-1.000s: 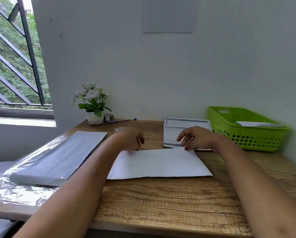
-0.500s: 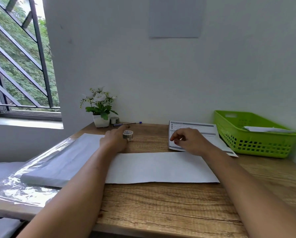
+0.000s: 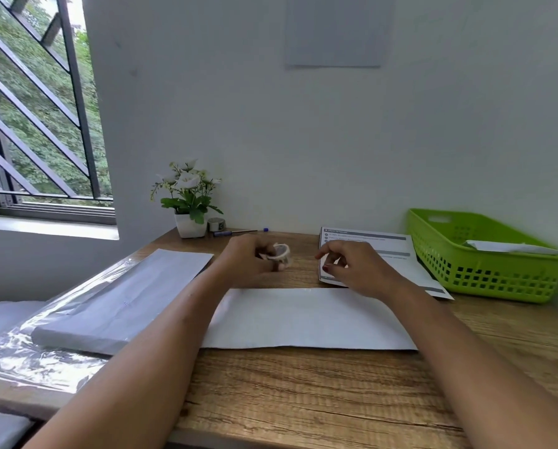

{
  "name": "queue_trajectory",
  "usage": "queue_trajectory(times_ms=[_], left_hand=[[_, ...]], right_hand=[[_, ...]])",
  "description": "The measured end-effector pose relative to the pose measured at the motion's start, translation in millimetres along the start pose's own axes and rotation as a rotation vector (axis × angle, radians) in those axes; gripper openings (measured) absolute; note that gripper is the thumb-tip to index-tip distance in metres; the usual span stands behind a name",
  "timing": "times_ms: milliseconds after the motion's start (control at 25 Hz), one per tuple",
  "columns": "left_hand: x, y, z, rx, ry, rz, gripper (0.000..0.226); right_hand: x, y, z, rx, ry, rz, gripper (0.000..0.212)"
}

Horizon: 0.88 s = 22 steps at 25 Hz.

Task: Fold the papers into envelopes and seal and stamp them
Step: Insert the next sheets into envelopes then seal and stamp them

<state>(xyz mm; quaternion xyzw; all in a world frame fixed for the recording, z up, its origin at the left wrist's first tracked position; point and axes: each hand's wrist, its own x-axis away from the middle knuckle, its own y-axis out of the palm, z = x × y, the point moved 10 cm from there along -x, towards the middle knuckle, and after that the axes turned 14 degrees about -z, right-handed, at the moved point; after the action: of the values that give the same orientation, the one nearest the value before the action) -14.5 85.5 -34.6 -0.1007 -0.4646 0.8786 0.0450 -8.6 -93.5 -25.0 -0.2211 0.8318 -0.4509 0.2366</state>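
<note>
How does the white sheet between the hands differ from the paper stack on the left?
The white sheet looks thin and lies bare on the desk; the paper stack is thick and sits on clear plastic wrap. The sheet runs square to the desk's front edge; the stack lies at an angle to it. Both are plain, pale and flat.

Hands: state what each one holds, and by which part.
The left hand pinches the small tape roll by its rim; blur hides the exact contact. The right hand holds nothing, fingers loosely curled.
</note>
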Motion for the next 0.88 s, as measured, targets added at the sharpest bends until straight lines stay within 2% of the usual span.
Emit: queue_trajectory(times_ms=[160, 440, 640, 880], left_hand=[[0.8, 14.9, 42.4, 0.077, 0.190, -0.040, 0.025], [0.7, 19.8, 44.3, 0.213, 0.221, -0.049, 0.025], [2.5, 24.7, 50.3, 0.233, 0.264, -0.106, 0.026], [0.7, 36.7, 52.0, 0.323, 0.291, -0.190, 0.036]], right_hand=[[-0.4, -2.5, -6.6, -0.122, -0.031, 0.030, 0.032], [-0.8, 2.8, 1.0, -0.436, 0.018, -0.021, 0.036], [0.5, -1.5, 1.5, -0.380, 0.014, 0.007, 0.031], [0.0, -4.0, 5.9, -0.340, 0.021, 0.028, 0.011]])
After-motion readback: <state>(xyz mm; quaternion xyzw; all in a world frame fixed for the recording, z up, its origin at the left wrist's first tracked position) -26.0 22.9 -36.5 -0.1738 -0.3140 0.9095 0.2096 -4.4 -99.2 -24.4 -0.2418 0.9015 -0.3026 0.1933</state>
